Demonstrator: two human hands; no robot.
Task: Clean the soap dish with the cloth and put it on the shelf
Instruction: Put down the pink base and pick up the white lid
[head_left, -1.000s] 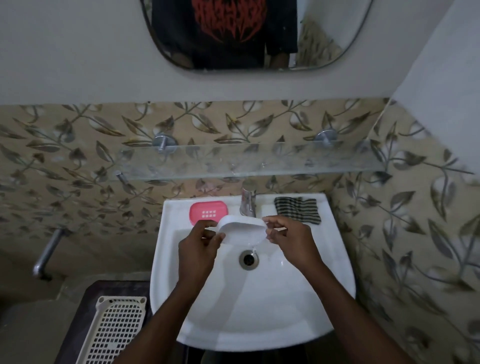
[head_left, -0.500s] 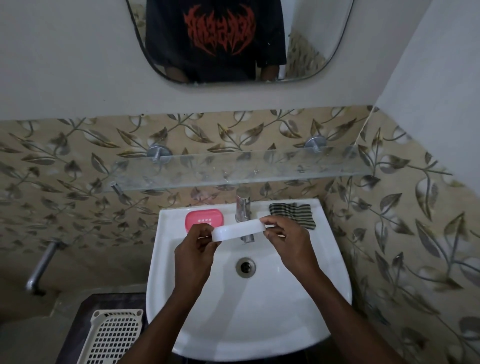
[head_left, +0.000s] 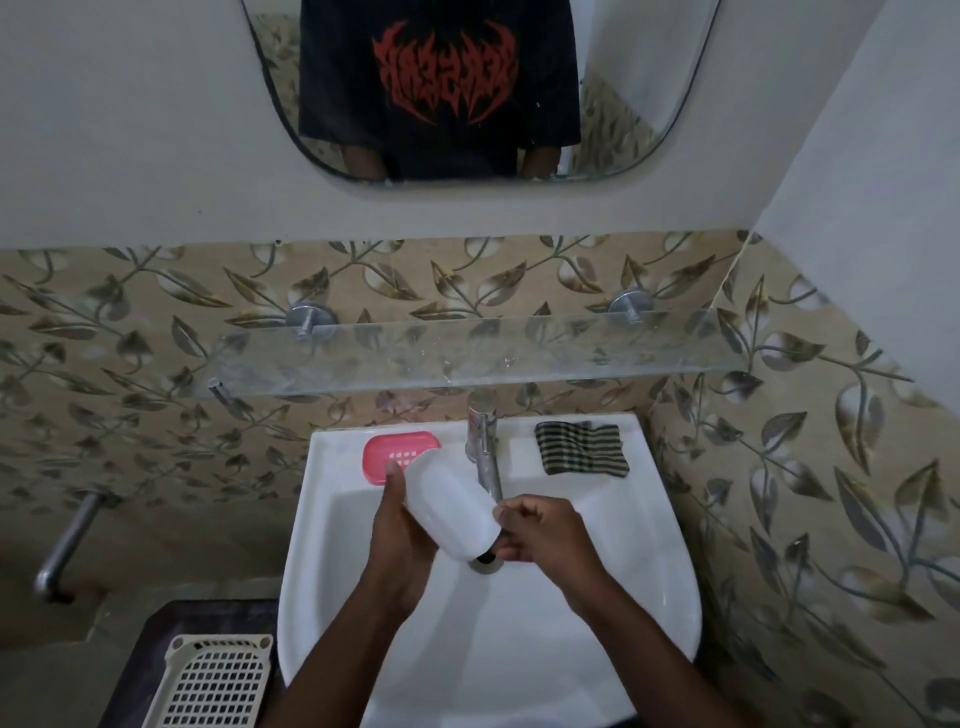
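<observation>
Over the basin, both my hands hold the white soap dish part (head_left: 451, 505), tilted with its upper end to the left. My left hand (head_left: 402, 540) grips its left side with the thumb up along the edge. My right hand (head_left: 540, 530) pinches its lower right end above the drain. The pink perforated soap dish part (head_left: 387, 453) lies on the sink's back ledge, left of the tap. A dark striped cloth (head_left: 582, 448) lies folded on the ledge to the right of the tap. The glass shelf (head_left: 467, 353) runs along the tiled wall above the sink.
The chrome tap (head_left: 484, 441) stands at the middle of the white sink (head_left: 649, 571), just behind the dish. A cream plastic basket (head_left: 213, 680) sits on a dark surface at lower left. A metal pipe (head_left: 67, 545) juts from the left wall. A mirror (head_left: 467, 88) hangs above.
The white dish part has turned from a level, edge-on hold to a steep tilt with its broad face showing. My hands have dropped a little toward the drain.
</observation>
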